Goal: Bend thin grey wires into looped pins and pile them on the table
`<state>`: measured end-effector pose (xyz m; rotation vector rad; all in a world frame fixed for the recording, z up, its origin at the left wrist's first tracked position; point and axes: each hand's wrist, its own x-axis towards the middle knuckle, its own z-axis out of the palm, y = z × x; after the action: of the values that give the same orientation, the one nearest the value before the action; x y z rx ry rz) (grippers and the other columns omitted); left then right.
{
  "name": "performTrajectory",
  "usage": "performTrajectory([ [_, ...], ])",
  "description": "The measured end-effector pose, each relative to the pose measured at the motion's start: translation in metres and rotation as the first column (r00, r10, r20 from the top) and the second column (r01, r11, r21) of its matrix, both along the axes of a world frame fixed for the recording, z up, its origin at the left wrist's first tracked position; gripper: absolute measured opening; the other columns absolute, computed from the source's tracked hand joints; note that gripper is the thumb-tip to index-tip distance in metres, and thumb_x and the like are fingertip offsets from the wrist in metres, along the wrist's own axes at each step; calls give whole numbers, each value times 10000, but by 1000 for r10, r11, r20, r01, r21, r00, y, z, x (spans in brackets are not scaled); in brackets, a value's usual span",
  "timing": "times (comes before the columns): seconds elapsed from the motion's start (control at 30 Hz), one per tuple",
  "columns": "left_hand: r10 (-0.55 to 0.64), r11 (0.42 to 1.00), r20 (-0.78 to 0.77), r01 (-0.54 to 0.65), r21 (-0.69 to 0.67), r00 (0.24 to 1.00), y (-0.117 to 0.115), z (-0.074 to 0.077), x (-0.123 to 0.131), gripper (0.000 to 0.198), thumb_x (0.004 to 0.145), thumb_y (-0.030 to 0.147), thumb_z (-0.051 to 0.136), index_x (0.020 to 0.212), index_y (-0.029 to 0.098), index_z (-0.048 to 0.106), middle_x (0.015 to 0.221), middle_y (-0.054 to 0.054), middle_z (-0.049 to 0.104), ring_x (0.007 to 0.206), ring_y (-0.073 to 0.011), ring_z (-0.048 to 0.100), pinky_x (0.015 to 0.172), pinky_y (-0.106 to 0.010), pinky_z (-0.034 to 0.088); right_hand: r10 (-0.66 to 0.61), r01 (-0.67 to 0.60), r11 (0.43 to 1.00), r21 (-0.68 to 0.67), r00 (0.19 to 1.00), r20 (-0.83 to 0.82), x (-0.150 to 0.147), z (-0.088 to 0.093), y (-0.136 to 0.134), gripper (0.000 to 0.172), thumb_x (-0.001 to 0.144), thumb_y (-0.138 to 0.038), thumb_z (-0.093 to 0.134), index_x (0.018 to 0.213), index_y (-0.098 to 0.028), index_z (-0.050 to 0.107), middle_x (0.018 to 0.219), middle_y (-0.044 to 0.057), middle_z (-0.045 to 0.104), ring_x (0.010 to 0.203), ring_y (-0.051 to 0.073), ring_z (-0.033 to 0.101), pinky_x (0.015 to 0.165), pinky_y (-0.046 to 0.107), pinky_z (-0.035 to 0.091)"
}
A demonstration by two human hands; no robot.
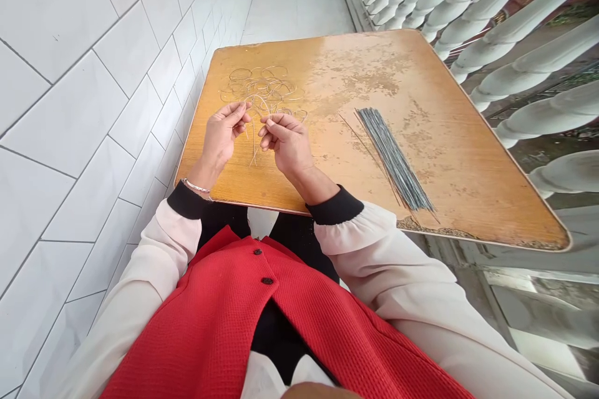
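Note:
Between my two hands a thin wire (263, 100) is bent into an arch, its thin ends hanging down below the fingers. My left hand (225, 131) pinches it on one side between thumb and fingertips. On the other side my right hand (287, 142) pinches it the same way. Just beyond the hands, a loose pile of wire rings (269, 82) lies on the wooden table (322, 162). Some of those rings are hidden behind my fingers. A bundle of straight grey wires (395, 159) rests to the right, with a few strands lying apart beside it.
A white tiled wall (126, 68) runs close along the table's left side. White balusters (515, 78) line the right side. The table's surface is worn, and its near edge is chipped at the right. My lap is just below that edge.

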<state>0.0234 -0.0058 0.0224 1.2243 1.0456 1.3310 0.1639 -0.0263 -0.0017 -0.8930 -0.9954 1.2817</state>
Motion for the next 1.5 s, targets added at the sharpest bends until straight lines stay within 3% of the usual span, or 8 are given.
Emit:
performTrajectory([
  [0.17, -8, 1000, -8, 8, -8, 1000, 1, -10, 1, 169, 1009, 239, 538, 985, 180, 695, 772, 16, 636, 619, -36, 552, 668, -190, 472, 27, -28, 999, -18, 999, -38, 1, -4, -1, 73, 864, -236, 687, 812, -214, 642, 660, -41, 621, 461, 56, 520, 465, 189, 436],
  [0.3, 78, 973, -304, -7, 229, 949, -3, -15, -14, 232, 974, 261, 581, 1182, 217, 675, 901, -16, 721, 750, -79, 627, 723, -215, 509, 7, -10, 997, -72, 999, -42, 5, -3, 1, 86, 835, -181, 685, 761, -191, 645, 616, -37, 617, 414, 49, 503, 419, 178, 392],
  [0.43, 248, 792, -644, 231, 565, 724, -1, -16, -43, 321, 994, 196, 477, 1242, 242, 676, 1047, -38, 738, 911, -116, 661, 845, -266, 531, 7, -9, 997, -81, 1000, -20, 7, -2, 1, 75, 822, -149, 665, 751, -171, 666, 596, -28, 625, 394, 50, 503, 399, 177, 367],
  [0.57, 376, 616, -761, 471, 632, 529, 6, -14, -62, 372, 994, 108, 376, 1143, 188, 708, 1073, -68, 737, 943, -132, 671, 834, -286, 532, 30, -31, 998, -51, 999, -22, 7, -3, 1, 50, 809, -161, 683, 759, -167, 681, 599, -29, 627, 396, 42, 486, 400, 176, 369],
  [0.8, 458, 576, -844, 630, 520, 278, 15, -8, -68, 305, 991, 166, 407, 956, 181, 709, 899, -55, 694, 811, -154, 614, 660, -288, 450, 90, -92, 995, -34, 994, -65, 9, -7, 4, 76, 788, -150, 677, 857, -175, 698, 597, -41, 615, 401, 49, 468, 411, 188, 374],
  [1.1, 298, 684, -851, 526, 506, 432, 5, 6, -57, 214, 974, 292, 525, 1106, 201, 667, 961, -28, 702, 831, -137, 634, 733, -284, 482, 105, -107, 994, -28, 992, -70, 10, -9, 6, 37, 825, -207, 707, 817, -175, 691, 631, -24, 632, 413, 42, 465, 414, 182, 363],
  [1.33, 373, 446, -860, 746, 494, 347, 6, 4, -58, 297, 1025, 322, 478, 915, 188, 720, 899, -58, 712, 812, -156, 634, 702, -289, 474, 88, -89, 995, -40, 996, -24, 7, -9, 3, 83, 831, -243, 751, 814, -174, 708, 624, -30, 633, 401, 36, 444, 391, 179, 336],
  [1.5, 259, 485, -842, 690, 536, 472, 8, 3, -56, 355, 997, 472, 536, 856, 195, 707, 801, -35, 680, 739, -139, 610, 690, -275, 470, 66, -67, 998, -15, 996, -67, 6, -12, 2, 48, 789, -186, 766, 769, -180, 722, 706, -26, 644, 428, 14, 463, 416, 167, 356],
])
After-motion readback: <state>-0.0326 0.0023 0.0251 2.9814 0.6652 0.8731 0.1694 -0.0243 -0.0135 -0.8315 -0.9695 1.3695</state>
